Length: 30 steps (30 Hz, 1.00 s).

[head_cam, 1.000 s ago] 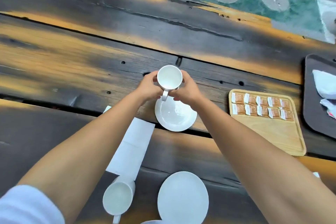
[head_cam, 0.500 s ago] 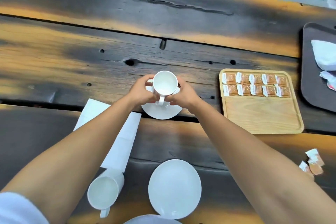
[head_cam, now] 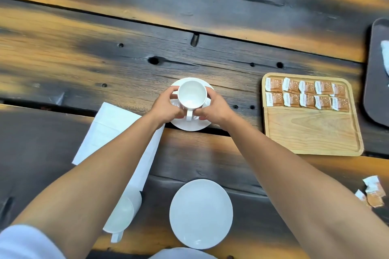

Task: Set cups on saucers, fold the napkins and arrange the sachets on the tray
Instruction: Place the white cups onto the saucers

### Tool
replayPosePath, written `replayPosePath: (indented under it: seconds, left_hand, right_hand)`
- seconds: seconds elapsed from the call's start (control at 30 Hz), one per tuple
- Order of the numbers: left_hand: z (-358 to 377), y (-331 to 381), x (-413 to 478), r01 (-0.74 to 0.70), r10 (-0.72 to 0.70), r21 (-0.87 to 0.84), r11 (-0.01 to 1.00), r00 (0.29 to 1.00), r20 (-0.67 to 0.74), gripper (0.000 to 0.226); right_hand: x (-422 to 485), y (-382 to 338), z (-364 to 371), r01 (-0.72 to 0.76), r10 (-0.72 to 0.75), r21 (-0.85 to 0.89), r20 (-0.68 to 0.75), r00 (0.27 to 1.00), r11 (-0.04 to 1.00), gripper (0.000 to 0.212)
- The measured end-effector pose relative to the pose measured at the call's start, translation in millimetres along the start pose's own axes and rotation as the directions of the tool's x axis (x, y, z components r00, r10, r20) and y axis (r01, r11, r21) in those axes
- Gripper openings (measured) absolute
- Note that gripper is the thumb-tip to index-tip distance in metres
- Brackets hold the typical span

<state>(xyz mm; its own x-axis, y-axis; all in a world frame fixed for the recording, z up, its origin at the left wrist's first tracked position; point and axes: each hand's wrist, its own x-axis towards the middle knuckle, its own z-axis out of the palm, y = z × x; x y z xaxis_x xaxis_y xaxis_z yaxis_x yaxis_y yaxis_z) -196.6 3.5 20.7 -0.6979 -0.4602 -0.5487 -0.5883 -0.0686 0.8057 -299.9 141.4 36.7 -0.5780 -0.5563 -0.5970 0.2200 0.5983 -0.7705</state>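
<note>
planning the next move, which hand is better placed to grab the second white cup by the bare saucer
Left, probably. The second white ceramic cup sits under the left forearm, left of the bare white round saucer. The right hand would have to cross over. Both hands now hold the white cup on the far saucer.

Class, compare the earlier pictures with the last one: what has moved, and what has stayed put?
The cup, held by the left hand and right hand, has come down from above the far saucer and now seems seated on it. Both hands still grip it. The near saucer, second cup, napkin and sachets are unchanged.
</note>
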Motion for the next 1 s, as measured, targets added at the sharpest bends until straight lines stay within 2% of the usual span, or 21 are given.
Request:
replayPosePath:
  seconds: [0.2,0.37,0.47,0.57,0.67,0.8,0.9,1.0]
  left_hand:
    - [2.3,3.6,-5.0,0.007,-0.007,-0.074,0.997,1.000,-0.002,0.075]
    - [0.7,0.1,-17.5,0.077,-0.079,-0.034,0.996,0.994,-0.081,0.084]
    - [-6.6,-5.5,-32.5,0.104,-0.105,-0.012,0.994,0.989,-0.103,0.071]
    - [-20.4,-16.4,-55.8,0.094,-0.089,0.025,0.995,0.985,-0.146,0.055]
    - [-37.7,-27.3,-81.0,0.085,-0.069,0.073,0.994,0.976,-0.207,0.044]
    - [-57.5,-42.8,-116.1,0.080,-0.055,0.116,0.990,0.978,-0.202,0.035]
    - [-72.9,-59.5,-140.0,0.049,-0.025,0.150,0.987,0.987,-0.156,0.034]
    - [-92.4,-83.1,-163.2,0.037,-0.010,0.182,0.983,0.988,-0.152,0.035]
  right_hand:
    - [2.7,-0.6,0.0,0.003,-0.003,-0.033,-0.001,1.000,0.999,0.083]
    - [-4.0,5.8,-0.1,-0.017,0.014,-0.146,-0.020,1.000,0.989,0.101]
    - [-13.9,14.0,-0.3,-0.038,-0.003,-0.243,-0.166,0.986,0.969,0.085]
    - [-32.5,24.7,4.2,-0.109,0.019,-0.266,-0.320,0.947,0.958,0.065]
    - [-55.1,29.9,15.0,-0.117,0.006,-0.291,-0.354,0.935,0.949,0.048]
    - [-90.8,29.4,40.6,-0.115,0.021,-0.307,-0.293,0.956,0.945,0.033]
    - [-120.9,32.9,70.5,-0.100,0.058,-0.287,-0.151,0.987,0.953,0.026]
    - [-150.1,43.5,105.2,-0.105,0.101,-0.263,-0.028,0.994,0.959,0.030]
